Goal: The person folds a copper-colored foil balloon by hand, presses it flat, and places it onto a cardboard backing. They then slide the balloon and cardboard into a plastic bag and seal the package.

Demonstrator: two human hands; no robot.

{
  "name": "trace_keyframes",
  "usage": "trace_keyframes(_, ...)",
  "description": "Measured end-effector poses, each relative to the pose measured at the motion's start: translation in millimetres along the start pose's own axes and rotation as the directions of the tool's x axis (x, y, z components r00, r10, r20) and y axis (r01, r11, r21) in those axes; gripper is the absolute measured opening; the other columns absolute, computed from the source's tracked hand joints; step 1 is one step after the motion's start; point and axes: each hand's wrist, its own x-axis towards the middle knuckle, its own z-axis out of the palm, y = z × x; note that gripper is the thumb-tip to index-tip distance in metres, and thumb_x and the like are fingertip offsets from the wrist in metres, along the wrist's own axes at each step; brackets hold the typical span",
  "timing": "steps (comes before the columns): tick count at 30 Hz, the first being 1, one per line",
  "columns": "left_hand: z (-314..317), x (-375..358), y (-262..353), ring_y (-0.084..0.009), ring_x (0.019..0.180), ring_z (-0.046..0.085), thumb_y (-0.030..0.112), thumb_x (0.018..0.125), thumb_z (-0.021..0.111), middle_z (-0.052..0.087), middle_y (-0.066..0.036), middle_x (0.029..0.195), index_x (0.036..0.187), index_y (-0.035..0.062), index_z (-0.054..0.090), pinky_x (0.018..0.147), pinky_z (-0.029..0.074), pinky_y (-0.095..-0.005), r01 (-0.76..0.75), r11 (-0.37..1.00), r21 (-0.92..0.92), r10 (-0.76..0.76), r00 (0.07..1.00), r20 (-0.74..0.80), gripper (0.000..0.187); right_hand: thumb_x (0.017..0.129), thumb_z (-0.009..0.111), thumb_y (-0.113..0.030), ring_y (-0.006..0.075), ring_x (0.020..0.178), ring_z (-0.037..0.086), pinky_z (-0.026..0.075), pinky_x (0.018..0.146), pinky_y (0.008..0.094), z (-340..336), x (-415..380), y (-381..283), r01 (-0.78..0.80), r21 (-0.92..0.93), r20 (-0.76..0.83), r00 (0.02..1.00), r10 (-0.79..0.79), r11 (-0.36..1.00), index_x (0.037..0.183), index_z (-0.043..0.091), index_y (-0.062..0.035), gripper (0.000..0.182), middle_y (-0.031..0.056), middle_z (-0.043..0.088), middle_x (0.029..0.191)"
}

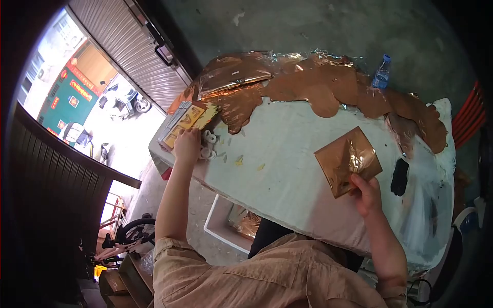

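A square, shiny copper-coloured packet (345, 159) is held over the white table (277, 154) in my right hand (367, 194), thumb on its near corner. At the table's left end, my left hand (187, 143) touches the near edge of a stack of yellow and grey printed cards (185, 123); its fingertips are too small to make out, so their grip is unclear. Small white rings (208, 146) lie just right of that hand. Flat brown pieces (318, 84) and crinkled copper foil spread along the table's far edge.
A blue-capped bottle (381, 73) stands at the far edge. A black item (399, 177) and clear plastic (421, 205) lie on the right side. Below the near edge sits a white box (221, 228) with copper-coloured foil inside. Scooters (123, 100) show through the doorway.
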Motion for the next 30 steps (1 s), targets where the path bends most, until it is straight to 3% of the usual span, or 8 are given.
trace_keyframes(7, -2, 11, -1, -0.0330, 0.074, 0.067, 0.021, 0.088, 0.057, 0.068, -0.015, 0.079, 0.087, 0.0051, 0.065, 0.068, 0.054, -0.0447, 0.051, 0.998, 0.034, -0.053, 0.996, 0.078, 0.018, 0.084, 0.072, -0.016, 0.0062, 0.074, 0.060, 0.047, 0.055, 0.0202, -6, 2, 4, -0.007, -0.013, 0.025, 1.000, 0.007, 1.000, 0.106, 0.061, -0.0100, 0.026, -0.0012, 0.066, 0.091)
trace_keyframes(13, -22, 18, -13, -0.0358, 0.078, 0.067, 0.026, 0.086, 0.060, 0.068, -0.017, 0.086, 0.086, 0.0060, 0.067, 0.070, 0.052, -0.0471, 0.241, 0.909, -0.339, -0.196, 0.967, 0.160, 0.021, 0.084, 0.072, -0.014, 0.0067, 0.077, 0.062, 0.047, 0.055, 0.0204, -1, 1, 0, -0.023, -0.010, 0.020, 1.000, 0.023, 1.000, 0.109, 0.061, -0.0077, 0.028, -0.0003, 0.067, 0.094)
trace_keyframes(15, -33, 22, -16, -0.0351, 0.085, 0.066, 0.024, 0.087, 0.060, 0.068, -0.014, 0.090, 0.089, 0.0073, 0.065, 0.073, 0.051, -0.0468, 0.325, 0.916, -0.235, -0.346, 0.937, -0.050, 0.018, 0.084, 0.071, -0.013, 0.0076, 0.078, 0.063, 0.048, 0.056, 0.0207, 2, -1, -1, -0.011, 0.001, 0.014, 1.000, 0.011, 1.000, 0.110, 0.061, -0.0070, 0.029, 0.0006, 0.067, 0.095)
trace_keyframes(18, -68, 29, -22, -0.0297, 0.081, 0.062, 0.007, 0.089, 0.057, 0.061, -0.008, 0.091, 0.094, 0.0104, 0.061, 0.074, 0.049, -0.0381, 0.093, 0.960, -0.263, -0.214, 0.849, -0.484, 0.008, 0.084, 0.071, -0.012, 0.0091, 0.081, 0.063, 0.049, 0.061, 0.0215, 2, -2, -3, 0.001, 0.015, 0.014, 1.000, -0.001, 1.000, 0.112, 0.060, -0.0058, 0.031, 0.0025, 0.067, 0.097)
trace_keyframes(21, -122, 24, 7, -0.0224, 0.078, 0.061, 0.010, 0.093, 0.056, 0.061, -0.006, 0.088, 0.099, 0.0062, 0.061, 0.073, 0.049, -0.0328, -0.064, 0.926, -0.371, -0.185, 0.781, -0.597, 0.009, 0.084, 0.069, -0.010, 0.0098, 0.085, 0.063, 0.050, 0.068, 0.0223, -4, -3, -10, -0.017, 0.002, 0.013, 1.000, 0.017, 1.000, 0.113, 0.059, -0.0055, 0.030, 0.0035, 0.066, 0.100)
trace_keyframes(23, -144, 14, 42, -0.0142, 0.077, 0.056, 0.011, 0.097, 0.053, 0.059, -0.006, 0.084, 0.098, 0.0018, 0.060, 0.071, 0.046, -0.0267, -0.147, 0.701, -0.698, -0.365, 0.767, -0.528, 0.012, 0.085, 0.069, -0.008, 0.0097, 0.086, 0.063, 0.050, 0.072, 0.0227, -10, -2, -14, -0.035, -0.024, 0.002, 0.999, 0.035, 0.999, 0.113, 0.059, -0.0058, 0.030, 0.0035, 0.065, 0.102)
trace_keyframes(26, -115, -2, 75, -0.0131, 0.086, 0.057, 0.024, 0.095, 0.059, 0.064, -0.005, 0.092, 0.104, 0.0022, 0.062, 0.076, 0.046, -0.0274, 0.088, 0.332, -0.939, -0.350, 0.936, -0.036, 0.024, 0.088, 0.065, -0.010, 0.0079, 0.077, 0.064, 0.049, 0.056, 0.0219, -14, 0, -21, 0.175, 0.146, -0.071, 0.984, -0.166, 0.974, 0.104, 0.065, -0.0059, 0.016, 0.0024, 0.069, 0.091)
trace_keyframes(30, -66, -47, 157, -0.0178, 0.072, 0.059, 0.022, 0.092, 0.056, 0.062, -0.010, 0.075, 0.091, 0.0023, 0.059, 0.069, 0.048, -0.0348, 0.354, 0.453, -0.818, -0.074, 0.929, 0.361, 0.020, 0.091, 0.061, -0.008, 0.0085, 0.074, 0.065, 0.050, 0.055, 0.0204, -13, 0, -28, 0.276, 0.250, 0.005, 0.958, -0.287, 0.928, 0.100, 0.066, -0.0058, 0.011, 0.0029, 0.069, 0.092)
